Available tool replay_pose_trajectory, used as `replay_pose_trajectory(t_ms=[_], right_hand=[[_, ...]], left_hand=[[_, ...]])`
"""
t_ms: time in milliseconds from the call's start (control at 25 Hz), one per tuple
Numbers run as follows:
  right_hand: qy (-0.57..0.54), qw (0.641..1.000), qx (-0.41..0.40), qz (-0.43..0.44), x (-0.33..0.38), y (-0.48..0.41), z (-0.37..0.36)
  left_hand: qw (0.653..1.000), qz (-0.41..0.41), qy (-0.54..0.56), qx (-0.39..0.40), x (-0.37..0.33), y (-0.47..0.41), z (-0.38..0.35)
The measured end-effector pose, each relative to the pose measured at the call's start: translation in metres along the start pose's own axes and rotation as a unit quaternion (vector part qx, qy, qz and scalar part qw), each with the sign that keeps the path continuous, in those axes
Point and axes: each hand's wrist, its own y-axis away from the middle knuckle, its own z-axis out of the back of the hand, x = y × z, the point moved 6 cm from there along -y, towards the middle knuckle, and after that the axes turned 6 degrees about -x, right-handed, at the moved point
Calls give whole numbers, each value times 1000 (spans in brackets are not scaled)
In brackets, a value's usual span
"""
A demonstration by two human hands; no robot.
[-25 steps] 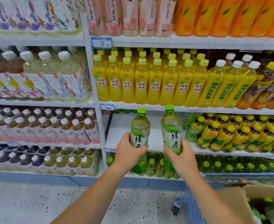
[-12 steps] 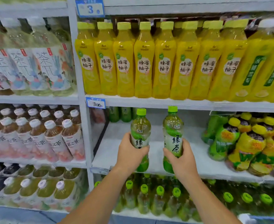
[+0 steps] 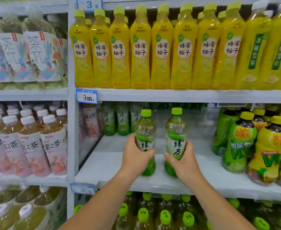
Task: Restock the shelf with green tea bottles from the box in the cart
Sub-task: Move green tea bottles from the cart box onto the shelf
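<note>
I had one green tea bottle (image 3: 145,141) wrapped in my left hand (image 3: 137,157) and a second bottle (image 3: 176,140) in my right hand (image 3: 182,161). Since a second ago both had closed in over the bare shelf (image 3: 106,163), bases near its front edge, so placement looked imminent.

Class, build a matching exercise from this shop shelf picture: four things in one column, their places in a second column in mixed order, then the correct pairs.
Things
1. left hand
2. right hand
3. yellow bottles
4. price tag

Places
A. on the shelf edge, reading 3.00
B. holding the left green tea bottle
C. on the shelf above
D. holding the right green tea bottle

Pairs: 1-B, 2-D, 3-C, 4-A
</note>
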Motion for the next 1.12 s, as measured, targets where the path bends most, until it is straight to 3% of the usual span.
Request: replay_pose_trajectory(t_ms=[240, 360, 480, 920, 1120], right_hand=[[17, 998, 44, 42, -5, -5, -9], [66, 991, 115, 24, -13, -9, 0], [123, 980, 157, 10, -20, -14, 11], [151, 980, 129, 12, -46, -81, -10], [152, 985, 81, 24, -58, -115, -21]], left_hand=[[998, -48, 5, 45, 10, 4, -3], [990, -85, -82, 81, 17, 14, 6], [983, -112, -126, 68, 27, 15, 10], [976, -104, -186, 36, 47, -56, -36], [986, -61, -150, 26, 61, -87, -53]])
